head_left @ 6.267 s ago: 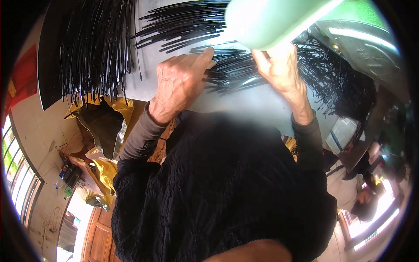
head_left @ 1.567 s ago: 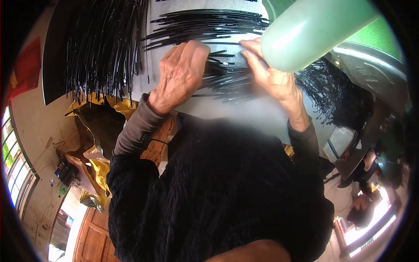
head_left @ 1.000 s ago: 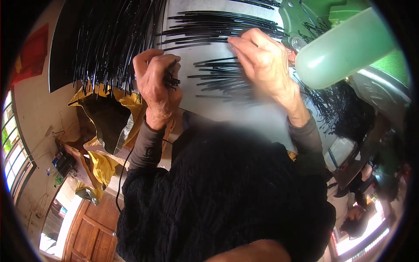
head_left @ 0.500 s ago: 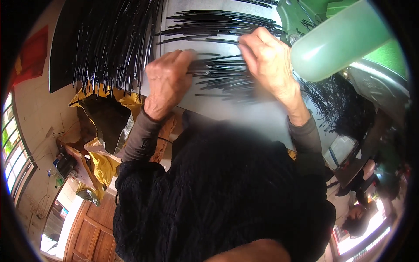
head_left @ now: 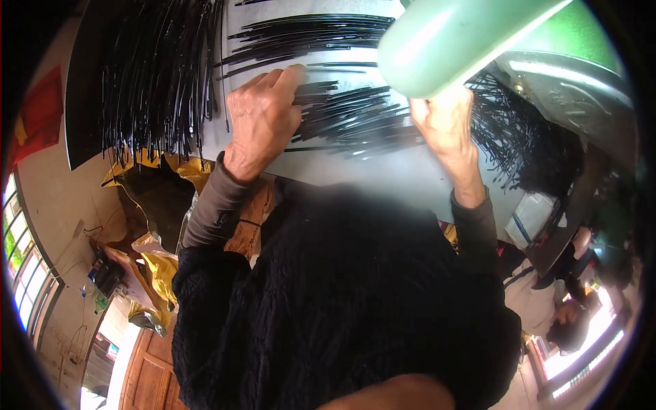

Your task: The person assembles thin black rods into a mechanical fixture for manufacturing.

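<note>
A loose bundle of thin, glossy black strips (head_left: 359, 113) lies crosswise on the pale metal tabletop (head_left: 389, 181). At the bundle's left ends is my left hand (head_left: 263, 116), its fingers curled inward; what they pinch is hidden behind the knuckles. My right hand (head_left: 447, 133) is bent down at the right ends, fingers closed. A pale green rounded machine part (head_left: 437, 51) covers some of its fingers, so I cannot make out what they hold. Just beyond my hands runs another row of black strips (head_left: 307, 34).
Long black strips (head_left: 160, 82) hang over the table's left edge, above an open yellow sack (head_left: 191, 174). A tangled heap of black pieces (head_left: 523, 133) lies right, beside a green machine (head_left: 581, 41). Another person (head_left: 567, 324) is at the far lower right.
My right hand has moved right and toward me, away from the far row to the near strips' right ends. The left hand stays by the left ends. My view has shifted, with the green part now covering some right fingers.
</note>
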`<action>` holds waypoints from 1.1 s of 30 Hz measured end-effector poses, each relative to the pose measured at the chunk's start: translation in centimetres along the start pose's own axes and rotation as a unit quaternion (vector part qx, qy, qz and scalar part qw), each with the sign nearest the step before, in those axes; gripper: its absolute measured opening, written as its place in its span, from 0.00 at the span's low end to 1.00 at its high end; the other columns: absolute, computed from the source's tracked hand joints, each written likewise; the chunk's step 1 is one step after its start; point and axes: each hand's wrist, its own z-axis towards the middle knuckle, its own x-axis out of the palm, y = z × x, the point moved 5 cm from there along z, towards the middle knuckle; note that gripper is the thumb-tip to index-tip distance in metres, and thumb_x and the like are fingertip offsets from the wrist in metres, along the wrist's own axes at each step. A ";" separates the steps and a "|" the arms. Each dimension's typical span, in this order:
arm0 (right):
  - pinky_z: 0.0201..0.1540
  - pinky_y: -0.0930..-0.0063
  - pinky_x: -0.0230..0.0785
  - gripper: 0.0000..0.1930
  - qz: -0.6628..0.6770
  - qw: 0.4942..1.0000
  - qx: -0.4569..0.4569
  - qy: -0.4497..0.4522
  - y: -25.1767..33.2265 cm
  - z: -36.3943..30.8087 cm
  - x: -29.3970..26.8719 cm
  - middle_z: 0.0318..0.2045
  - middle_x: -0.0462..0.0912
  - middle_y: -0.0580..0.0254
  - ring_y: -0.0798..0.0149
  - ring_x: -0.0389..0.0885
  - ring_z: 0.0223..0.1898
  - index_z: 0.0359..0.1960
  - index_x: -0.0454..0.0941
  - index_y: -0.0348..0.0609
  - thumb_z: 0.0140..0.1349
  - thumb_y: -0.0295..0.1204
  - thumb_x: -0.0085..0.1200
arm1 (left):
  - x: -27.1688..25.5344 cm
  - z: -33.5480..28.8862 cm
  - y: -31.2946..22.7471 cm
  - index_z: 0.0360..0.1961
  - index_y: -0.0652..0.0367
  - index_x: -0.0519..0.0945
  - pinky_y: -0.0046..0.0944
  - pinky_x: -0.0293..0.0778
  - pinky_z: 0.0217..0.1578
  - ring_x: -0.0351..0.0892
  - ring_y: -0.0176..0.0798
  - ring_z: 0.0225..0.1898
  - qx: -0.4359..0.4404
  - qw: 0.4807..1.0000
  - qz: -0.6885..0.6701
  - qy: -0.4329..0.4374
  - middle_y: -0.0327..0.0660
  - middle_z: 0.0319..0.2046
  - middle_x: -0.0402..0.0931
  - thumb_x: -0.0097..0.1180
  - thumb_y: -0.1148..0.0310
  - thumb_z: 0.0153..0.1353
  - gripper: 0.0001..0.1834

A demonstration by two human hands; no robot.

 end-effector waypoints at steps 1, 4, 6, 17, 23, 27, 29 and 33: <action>0.32 0.66 0.74 0.08 0.001 1.000 0.001 -0.001 0.1 0.2 0.1 0.33 0.78 0.58 0.54 0.82 0.30 0.39 0.81 0.41 0.58 0.26 0.58 | 0.1 0.0 -0.1 0.39 0.56 0.75 0.42 0.69 0.21 0.75 0.47 0.22 -0.006 1.000 0.001 0.024 0.40 0.22 0.75 0.55 0.81 0.40 0.20; 0.31 0.66 0.74 0.08 -0.004 0.999 -0.035 -0.014 0.5 0.6 0.3 0.33 0.78 0.59 0.54 0.81 0.29 0.39 0.80 0.42 0.58 0.26 0.57 | 0.4 0.1 -0.5 0.36 0.55 0.74 0.43 0.69 0.22 0.75 0.48 0.23 -0.008 0.999 -0.019 0.044 0.41 0.22 0.74 0.56 0.80 0.39 0.18; 0.31 0.65 0.74 0.08 -0.024 0.999 -0.047 0.004 0.4 0.7 0.6 0.34 0.78 0.58 0.54 0.81 0.28 0.39 0.80 0.42 0.58 0.26 0.57 | 0.5 -0.1 -0.7 0.35 0.55 0.74 0.43 0.69 0.22 0.75 0.48 0.23 -0.005 0.998 -0.042 0.041 0.41 0.22 0.74 0.56 0.79 0.40 0.17; 0.27 0.66 0.72 0.06 -0.046 0.999 -0.028 0.011 -0.2 0.2 0.0 0.30 0.74 0.58 0.54 0.80 0.26 0.37 0.79 0.43 0.58 0.26 0.54 | 1.6 1.7 -1.0 0.36 0.56 0.75 0.42 0.69 0.21 0.76 0.45 0.23 0.044 0.996 -0.073 0.030 0.42 0.21 0.74 0.56 0.79 0.42 0.16; 0.26 0.65 0.71 0.06 -0.036 0.996 -0.076 0.017 -0.2 0.3 0.7 0.30 0.73 0.59 0.56 0.79 0.25 0.35 0.76 0.45 0.55 0.25 0.57 | 3.3 3.2 -2.2 0.41 0.56 0.78 0.42 0.73 0.28 0.77 0.45 0.26 0.061 0.993 0.016 0.103 0.41 0.23 0.71 0.58 0.81 0.44 0.20; 0.27 0.66 0.71 0.08 0.014 0.997 -0.069 -0.014 0.0 0.3 0.7 0.31 0.74 0.60 0.56 0.78 0.25 0.34 0.75 0.44 0.53 0.24 0.59 | 2.6 3.2 -1.9 0.40 0.58 0.78 0.40 0.73 0.29 0.78 0.46 0.28 0.035 0.996 -0.060 0.054 0.42 0.26 0.73 0.60 0.81 0.46 0.17; 0.27 0.67 0.71 0.07 0.022 0.995 -0.094 -0.012 0.2 0.7 0.4 0.31 0.74 0.60 0.56 0.78 0.25 0.35 0.75 0.44 0.54 0.24 0.59 | 2.3 3.0 -1.1 0.40 0.59 0.78 0.38 0.74 0.29 0.79 0.45 0.29 0.022 0.995 -0.085 0.048 0.42 0.28 0.75 0.61 0.81 0.48 0.16; 0.29 0.68 0.71 0.06 0.029 0.994 -0.107 0.010 0.0 0.8 0.4 0.31 0.75 0.61 0.58 0.78 0.26 0.34 0.77 0.43 0.55 0.24 0.59 | 1.7 2.0 1.9 0.36 0.60 0.78 0.36 0.75 0.29 0.81 0.44 0.29 -0.080 0.981 -0.177 -0.026 0.45 0.32 0.78 0.57 0.85 0.45 0.15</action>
